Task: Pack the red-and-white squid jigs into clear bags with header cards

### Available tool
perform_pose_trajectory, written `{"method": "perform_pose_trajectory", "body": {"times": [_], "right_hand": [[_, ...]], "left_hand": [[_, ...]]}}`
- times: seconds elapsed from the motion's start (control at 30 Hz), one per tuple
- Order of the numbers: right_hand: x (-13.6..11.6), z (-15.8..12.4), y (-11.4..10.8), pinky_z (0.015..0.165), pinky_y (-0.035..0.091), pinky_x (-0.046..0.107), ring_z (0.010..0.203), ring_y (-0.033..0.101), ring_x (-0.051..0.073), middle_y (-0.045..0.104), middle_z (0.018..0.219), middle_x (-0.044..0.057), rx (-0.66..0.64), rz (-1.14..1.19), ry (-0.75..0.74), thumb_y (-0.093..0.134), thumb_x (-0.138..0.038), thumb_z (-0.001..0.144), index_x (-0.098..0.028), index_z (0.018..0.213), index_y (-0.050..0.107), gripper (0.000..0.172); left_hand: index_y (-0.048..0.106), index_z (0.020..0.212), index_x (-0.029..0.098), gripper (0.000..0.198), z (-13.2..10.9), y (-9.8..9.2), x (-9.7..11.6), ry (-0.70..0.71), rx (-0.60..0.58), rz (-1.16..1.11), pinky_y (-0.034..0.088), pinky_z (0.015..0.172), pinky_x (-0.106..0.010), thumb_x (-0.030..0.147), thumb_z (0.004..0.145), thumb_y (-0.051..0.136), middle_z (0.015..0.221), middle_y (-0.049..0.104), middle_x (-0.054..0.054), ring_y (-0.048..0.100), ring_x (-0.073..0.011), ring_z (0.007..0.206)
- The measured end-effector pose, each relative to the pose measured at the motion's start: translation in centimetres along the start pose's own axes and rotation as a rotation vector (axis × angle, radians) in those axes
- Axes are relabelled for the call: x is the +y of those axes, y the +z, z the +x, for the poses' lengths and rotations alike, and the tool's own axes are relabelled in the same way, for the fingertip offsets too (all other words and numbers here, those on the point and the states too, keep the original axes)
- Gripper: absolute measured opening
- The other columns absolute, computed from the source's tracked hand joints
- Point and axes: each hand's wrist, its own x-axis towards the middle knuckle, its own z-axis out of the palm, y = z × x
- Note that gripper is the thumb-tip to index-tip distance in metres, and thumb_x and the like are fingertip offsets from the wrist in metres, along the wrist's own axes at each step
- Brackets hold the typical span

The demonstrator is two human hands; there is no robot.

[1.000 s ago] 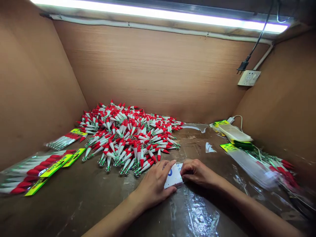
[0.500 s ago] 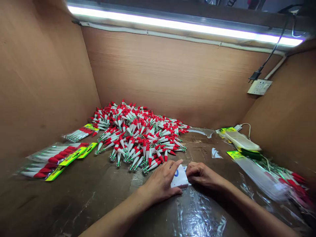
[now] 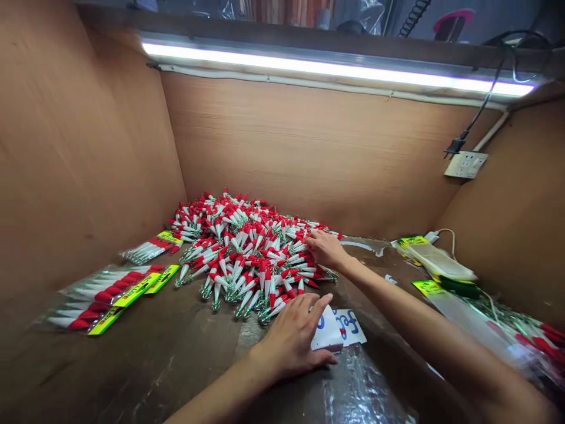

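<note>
A big heap of red-and-white lures (image 3: 247, 247) with green metallic ends lies on the bench in front of me. My left hand (image 3: 295, 338) lies flat near the front, fingers spread, pressing on a small white card (image 3: 342, 327) with blue writing. My right hand (image 3: 324, 247) is stretched forward onto the right edge of the heap, fingers curled among the lures; whether it holds one I cannot make out.
Filled clear bags with yellow header cards (image 3: 110, 288) lie at the left. Empty bags and more lures (image 3: 445, 268) sit at the right, under a wall socket (image 3: 465, 165). Brown board walls close in three sides, with a strip light (image 3: 335, 69) overhead.
My right hand left the white card and reached forward to the right edge of the lure heap. My left hand stayed on the card. The view tilted up.
</note>
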Motion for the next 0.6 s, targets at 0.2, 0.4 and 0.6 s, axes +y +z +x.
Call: {"method": "perform_pose_trajectory", "body": {"times": [0.2, 0.4, 0.6], "right_hand": [[0.6, 1.2, 0.5, 0.089, 0.042, 0.029, 0.103, 0.057, 0.023, 0.067, 0.107, 0.012, 0.012, -0.053, -0.040, 0.046, -0.018, 0.100, -0.018, 0.103, 0.070, 0.025], [1.2, -1.0, 0.0, 0.088, 0.041, 0.027, 0.104, 0.058, 0.021, 0.065, 0.112, 0.010, 0.136, -0.017, 0.024, 0.042, -0.017, 0.102, -0.020, 0.110, 0.067, 0.026], [2.7, -4.0, -0.4, 0.082, 0.042, 0.028, 0.099, 0.060, 0.023, 0.063, 0.115, 0.012, 0.299, 0.063, 0.183, 0.040, -0.023, 0.102, -0.017, 0.112, 0.063, 0.027]], "left_hand": [[0.026, 0.153, 0.030, 0.113, -0.1, -0.6, 0.2, -0.001, -0.011, 0.030, 0.039, 0.111, -0.051, 0.053, 0.062, 0.089, 0.142, 0.047, -0.012, 0.045, -0.0342, 0.130], [0.025, 0.154, 0.029, 0.112, -0.3, -0.2, 0.1, 0.002, -0.036, 0.053, 0.038, 0.110, -0.053, 0.057, 0.064, 0.086, 0.144, 0.046, -0.013, 0.045, -0.0355, 0.131], [0.024, 0.155, 0.029, 0.112, -0.4, -0.2, 0.2, 0.005, -0.050, 0.055, 0.037, 0.112, -0.051, 0.054, 0.065, 0.086, 0.145, 0.046, -0.012, 0.045, -0.0345, 0.132]]}}
